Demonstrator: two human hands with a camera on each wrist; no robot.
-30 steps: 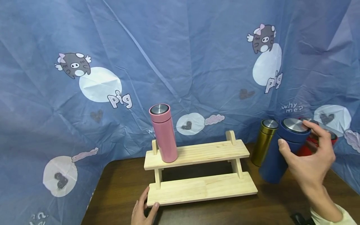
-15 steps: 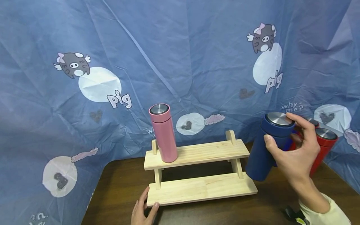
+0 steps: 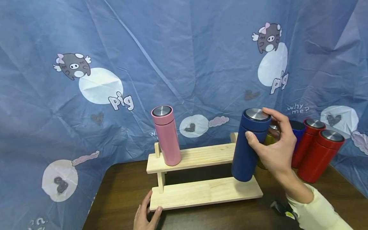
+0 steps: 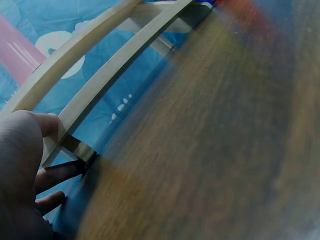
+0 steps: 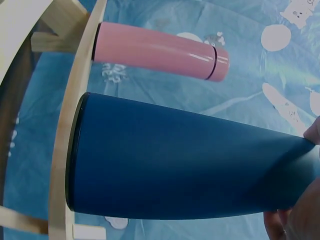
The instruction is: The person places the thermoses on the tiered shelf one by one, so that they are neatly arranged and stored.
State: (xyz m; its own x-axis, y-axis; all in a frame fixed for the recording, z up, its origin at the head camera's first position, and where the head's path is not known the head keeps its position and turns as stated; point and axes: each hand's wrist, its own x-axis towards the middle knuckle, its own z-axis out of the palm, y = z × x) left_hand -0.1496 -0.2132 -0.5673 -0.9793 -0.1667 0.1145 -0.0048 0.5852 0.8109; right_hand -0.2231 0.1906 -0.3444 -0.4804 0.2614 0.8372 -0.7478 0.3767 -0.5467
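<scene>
In the head view my right hand [image 3: 277,145] grips a dark blue thermos flask [image 3: 247,156] near its silver-topped lid. The flask tilts slightly, held up in front of the right end of a two-tier wooden shelf [image 3: 201,193]. Its base covers part of that end, and whether it touches the wood I cannot tell. A pink thermos flask [image 3: 167,137] stands on the upper tier at the left; the right wrist view shows it beyond the blue flask [image 5: 175,160]. My left hand [image 3: 145,215] holds the lower board's left front corner between thumb and fingers.
Right of the shelf stand two red flasks [image 3: 322,159], a bright blue container [image 3: 299,129] and a gold flask [image 3: 262,164] mostly hidden by my right hand. A small black object [image 3: 279,207] shows beside my right sleeve. A blue printed cloth [image 3: 138,80] hangs behind the brown table [image 3: 115,191].
My right hand has carried the dark blue flask leftward, from in front of the gold and red flasks to the shelf's right end. My left hand keeps its hold on the corner.
</scene>
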